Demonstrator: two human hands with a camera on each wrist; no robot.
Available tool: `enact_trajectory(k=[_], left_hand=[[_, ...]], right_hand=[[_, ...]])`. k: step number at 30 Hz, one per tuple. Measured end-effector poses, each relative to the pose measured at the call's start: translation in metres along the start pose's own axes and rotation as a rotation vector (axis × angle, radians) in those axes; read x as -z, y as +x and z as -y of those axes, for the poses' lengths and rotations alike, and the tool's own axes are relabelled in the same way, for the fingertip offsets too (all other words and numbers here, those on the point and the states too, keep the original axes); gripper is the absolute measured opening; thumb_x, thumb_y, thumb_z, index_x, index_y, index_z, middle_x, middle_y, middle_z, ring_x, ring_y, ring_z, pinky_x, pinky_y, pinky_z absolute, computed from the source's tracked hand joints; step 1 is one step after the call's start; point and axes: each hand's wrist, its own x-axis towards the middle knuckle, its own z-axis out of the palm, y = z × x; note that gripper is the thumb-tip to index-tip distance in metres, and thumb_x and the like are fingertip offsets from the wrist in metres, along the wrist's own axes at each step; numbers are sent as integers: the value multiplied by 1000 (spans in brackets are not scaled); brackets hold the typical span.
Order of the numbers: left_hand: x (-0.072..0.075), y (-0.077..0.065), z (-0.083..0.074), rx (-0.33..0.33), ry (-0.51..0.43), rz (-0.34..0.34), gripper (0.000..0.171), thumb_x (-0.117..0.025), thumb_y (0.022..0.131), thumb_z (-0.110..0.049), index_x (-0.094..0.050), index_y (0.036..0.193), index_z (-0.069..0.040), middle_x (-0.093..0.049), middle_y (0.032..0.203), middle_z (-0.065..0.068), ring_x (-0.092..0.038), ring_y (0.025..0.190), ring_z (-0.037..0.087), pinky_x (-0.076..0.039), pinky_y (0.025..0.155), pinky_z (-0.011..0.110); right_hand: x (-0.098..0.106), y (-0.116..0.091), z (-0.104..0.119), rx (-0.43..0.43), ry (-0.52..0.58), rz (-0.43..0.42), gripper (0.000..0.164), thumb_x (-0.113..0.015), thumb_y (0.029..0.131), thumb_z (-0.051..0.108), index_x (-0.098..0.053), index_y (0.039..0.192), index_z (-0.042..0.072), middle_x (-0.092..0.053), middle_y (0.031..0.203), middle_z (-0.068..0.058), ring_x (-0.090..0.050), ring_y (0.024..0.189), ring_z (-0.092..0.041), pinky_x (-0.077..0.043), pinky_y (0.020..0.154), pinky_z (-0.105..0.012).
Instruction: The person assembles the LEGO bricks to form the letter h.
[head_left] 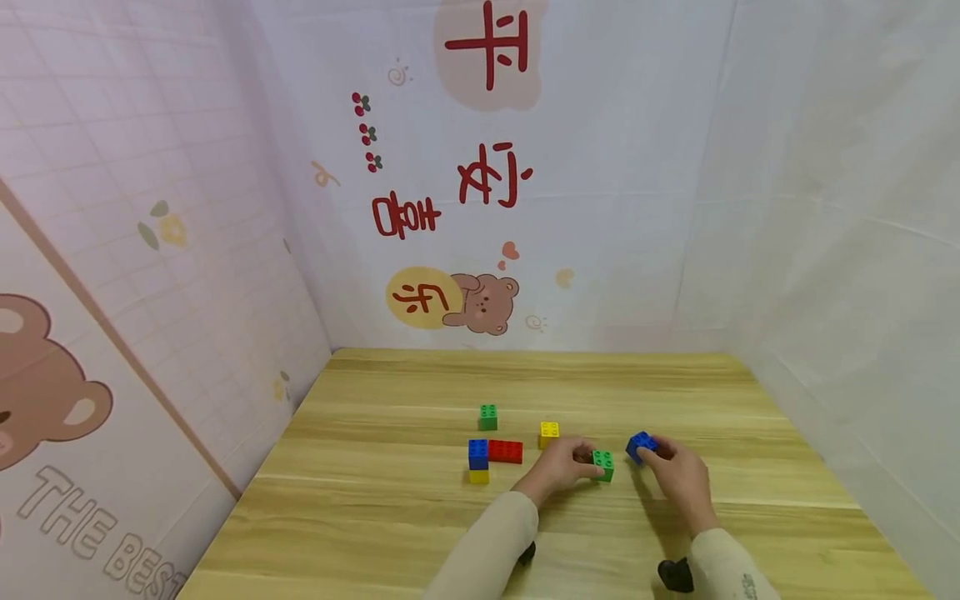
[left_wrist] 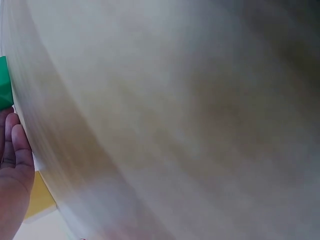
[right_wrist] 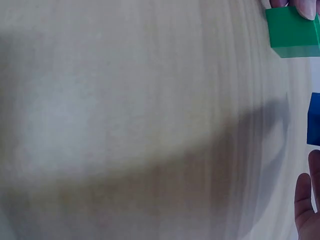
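Observation:
My left hand (head_left: 561,467) pinches a green building block (head_left: 603,466) with studs on top, right of the table's middle. Across a small gap, my right hand (head_left: 684,482) holds a blue building block (head_left: 641,447) by its near and right sides. This blue block is tilted and raised above the wood, with a shadow below it. In the left wrist view the green block (left_wrist: 5,82) shows only at the left edge, past the fingers (left_wrist: 22,145). The right wrist view catches part of the blue block (right_wrist: 314,120) below the green block (right_wrist: 294,32).
A yellow block (head_left: 550,433) sits just beyond my left hand. Further left stand a green block (head_left: 488,417), a long red block (head_left: 506,452) and another blue block (head_left: 477,452) atop a yellow one (head_left: 478,477). Printed cloth walls (head_left: 615,250) border the wooden table (head_left: 360,517).

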Motion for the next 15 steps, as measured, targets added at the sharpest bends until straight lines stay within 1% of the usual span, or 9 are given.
enact_trajectory(k=[2,6,10,15], left_hand=[[0,0,-1,0,2,2,25,-80,85,-21,-72,108,-16,-67,98,-7,-56,83,4,-49,78,25],[2,-1,-2,3,-3,7,23,-81,85,-21,-73,105,-17,-66,95,-8,-57,83,5,-49,77,25],[2,-2,-4,-5,-2,7,21,-81,84,-20,-73,104,-17,-66,93,-10,-57,82,4,-49,77,24],[2,-3,-4,-16,1,10,20,-81,85,-19,-73,103,-16,-66,92,-11,-57,82,3,-50,78,25]], right_hand=[[-1,3,2,20,3,11,63,-63,98,37,-49,140,-8,-54,132,-32,-51,120,-47,-43,97,-57],[-2,6,9,95,6,39,58,-64,98,33,-51,139,-7,-56,131,-31,-54,119,-46,-45,96,-55],[1,6,17,159,19,112,57,-64,98,31,-51,140,-6,-57,131,-29,-55,119,-45,-49,93,-52],[8,7,23,210,17,202,57,-64,98,32,-51,140,-4,-59,129,-28,-56,118,-44,-52,89,-50]])
